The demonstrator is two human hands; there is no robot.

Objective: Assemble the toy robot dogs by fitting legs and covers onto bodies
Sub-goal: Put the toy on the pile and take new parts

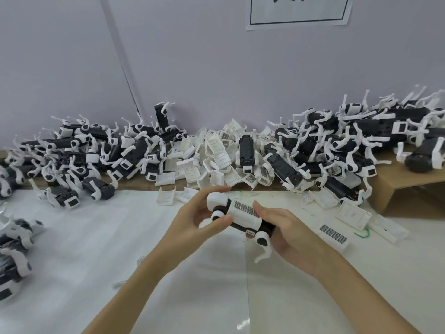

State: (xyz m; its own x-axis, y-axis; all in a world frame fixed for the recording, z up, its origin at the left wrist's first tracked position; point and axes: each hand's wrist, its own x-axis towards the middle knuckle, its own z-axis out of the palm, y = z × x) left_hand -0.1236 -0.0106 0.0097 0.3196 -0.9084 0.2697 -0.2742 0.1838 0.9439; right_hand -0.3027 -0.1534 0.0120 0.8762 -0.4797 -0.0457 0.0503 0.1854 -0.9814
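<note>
Both hands (192,213) (286,227) clasping one dog (238,213), cover on; beyond the grip, heaped bodies (289,150) and covers (214,153) awaiting assembly.

Two bare forearms enter from about 6 o'clock. No sleeves, watches or rings show. The left hand (192,216) and right hand (286,232) are ungloved, nails short.

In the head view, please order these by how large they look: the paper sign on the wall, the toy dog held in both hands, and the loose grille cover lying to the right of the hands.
1. Paper sign, though partly cut off.
2. Toy dog.
3. Grille cover.
</note>
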